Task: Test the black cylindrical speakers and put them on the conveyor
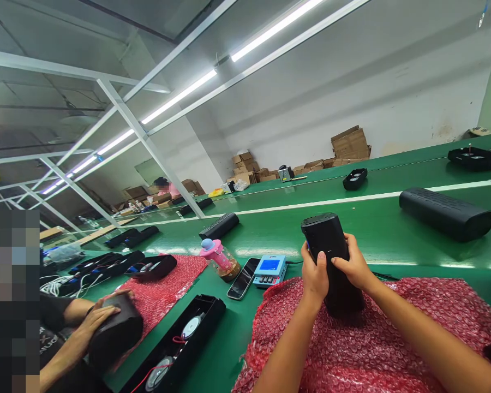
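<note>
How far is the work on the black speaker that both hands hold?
Looks done: a closed black speaker lies on the green belt. In hand: the left hand and right hand grip an upright speaker body over red bubble wrap. Left: an open speaker shell with wires showing lies nearby.

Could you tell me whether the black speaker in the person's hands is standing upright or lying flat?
Upright: the black speaker stands on end on the pink bubble wrap, left hand and right hand gripping its sides.

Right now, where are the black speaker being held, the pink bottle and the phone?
black speaker [326, 240]: head view, upper front of its body.
pink bottle [220, 256]: head view, pink upper part below the cap.
phone [244, 278]: head view, middle of its dark screen.
</note>
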`<state>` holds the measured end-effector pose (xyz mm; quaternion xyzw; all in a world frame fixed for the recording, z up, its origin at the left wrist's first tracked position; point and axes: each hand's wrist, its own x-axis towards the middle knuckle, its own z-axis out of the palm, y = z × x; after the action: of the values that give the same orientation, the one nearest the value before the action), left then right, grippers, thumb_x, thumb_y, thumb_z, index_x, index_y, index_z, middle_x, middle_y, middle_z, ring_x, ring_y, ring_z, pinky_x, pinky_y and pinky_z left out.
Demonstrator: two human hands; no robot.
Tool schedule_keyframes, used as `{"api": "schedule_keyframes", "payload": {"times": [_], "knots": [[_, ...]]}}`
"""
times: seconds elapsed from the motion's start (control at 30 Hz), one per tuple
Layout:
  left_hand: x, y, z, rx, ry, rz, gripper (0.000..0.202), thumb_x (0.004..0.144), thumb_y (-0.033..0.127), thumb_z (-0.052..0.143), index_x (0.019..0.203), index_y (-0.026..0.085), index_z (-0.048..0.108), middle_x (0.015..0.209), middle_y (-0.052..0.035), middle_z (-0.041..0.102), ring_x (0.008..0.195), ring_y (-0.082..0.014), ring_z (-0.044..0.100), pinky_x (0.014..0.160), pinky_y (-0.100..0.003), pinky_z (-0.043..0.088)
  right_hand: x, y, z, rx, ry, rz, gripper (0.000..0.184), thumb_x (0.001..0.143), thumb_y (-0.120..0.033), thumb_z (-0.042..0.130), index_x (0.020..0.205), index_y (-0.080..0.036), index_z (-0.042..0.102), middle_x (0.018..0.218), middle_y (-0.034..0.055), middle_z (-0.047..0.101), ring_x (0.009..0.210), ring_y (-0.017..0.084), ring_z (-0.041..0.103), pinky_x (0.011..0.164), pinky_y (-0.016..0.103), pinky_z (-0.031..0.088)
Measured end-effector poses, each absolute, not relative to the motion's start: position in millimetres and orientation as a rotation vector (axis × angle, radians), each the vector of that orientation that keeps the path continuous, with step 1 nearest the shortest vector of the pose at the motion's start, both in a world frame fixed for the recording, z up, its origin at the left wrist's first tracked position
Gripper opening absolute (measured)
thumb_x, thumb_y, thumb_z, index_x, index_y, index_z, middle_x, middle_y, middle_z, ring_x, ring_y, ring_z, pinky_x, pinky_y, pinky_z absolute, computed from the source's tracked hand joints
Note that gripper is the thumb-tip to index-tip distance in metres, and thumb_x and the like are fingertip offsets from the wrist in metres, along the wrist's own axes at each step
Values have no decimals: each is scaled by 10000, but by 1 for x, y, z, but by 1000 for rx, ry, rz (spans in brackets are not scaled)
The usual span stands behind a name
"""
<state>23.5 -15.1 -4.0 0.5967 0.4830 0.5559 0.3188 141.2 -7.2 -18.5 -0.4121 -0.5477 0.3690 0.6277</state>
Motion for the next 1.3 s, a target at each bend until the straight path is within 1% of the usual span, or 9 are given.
{"api": "schedule_keyframes", "payload": {"times": [0.17, 0.37, 0.73, 1.0, 1.2, 1.3], "knots": [[24, -16, -4, 1573, 1284, 1452, 647, 855, 534, 394, 1333, 102, 336, 1229, -173, 581, 1081, -269, 583, 932, -397, 435, 142, -10, -15, -962, -1251, 862, 639, 613, -392, 570, 1175, -187, 346, 1112, 117, 514, 977, 280, 543, 894, 471, 444], [24, -15, -5, 1575, 1281, 1453, 620, 862, 517, 402, 1336, 121, 338, 1224, -159, 592, 1072, -259, 592, 920, -383, 447, 142, -8, -18, -960, -1254, 847, 641, 623, -376, 579, 1192, -198, 345, 1125, 112, 517, 1015, 280, 536, 907, 465, 443], [23, -16, -7, 1580, 1311, 1479, 593, 855, 519, 416, 1316, 148, 371, 1197, -135, 615, 1062, -259, 604, 929, -379, 446, 142, -8, -20, -957, -1273, 806, 628, 624, -372, 593, 1182, -214, 353, 1107, 97, 542, 981, 270, 552, 876, 443, 457], [24, -18, -7, 1589, 1350, 1480, 585, 855, 521, 401, 1290, 132, 381, 1165, -153, 626, 1027, -274, 612, 918, -400, 446, 143, -11, -19, -975, -1283, 805, 643, 621, -386, 591, 1189, -199, 355, 1125, 110, 537, 990, 284, 552, 881, 460, 455], [25, -18, -7, 1573, 1327, 1490, 598, 856, 540, 407, 1304, 144, 386, 1158, -133, 634, 1029, -259, 619, 902, -374, 459, 141, -11, -18, -978, -1270, 791, 630, 623, -361, 585, 1188, -208, 354, 1132, 106, 542, 989, 277, 556, 889, 460, 462], [26, -17, -7, 1563, 1320, 1498, 609, 849, 550, 414, 1302, 144, 391, 1165, -135, 630, 1038, -263, 616, 905, -378, 460, 141, -11, -18, -969, -1273, 792, 621, 628, -358, 581, 1186, -212, 352, 1140, 103, 538, 996, 273, 556, 894, 451, 463]]}}
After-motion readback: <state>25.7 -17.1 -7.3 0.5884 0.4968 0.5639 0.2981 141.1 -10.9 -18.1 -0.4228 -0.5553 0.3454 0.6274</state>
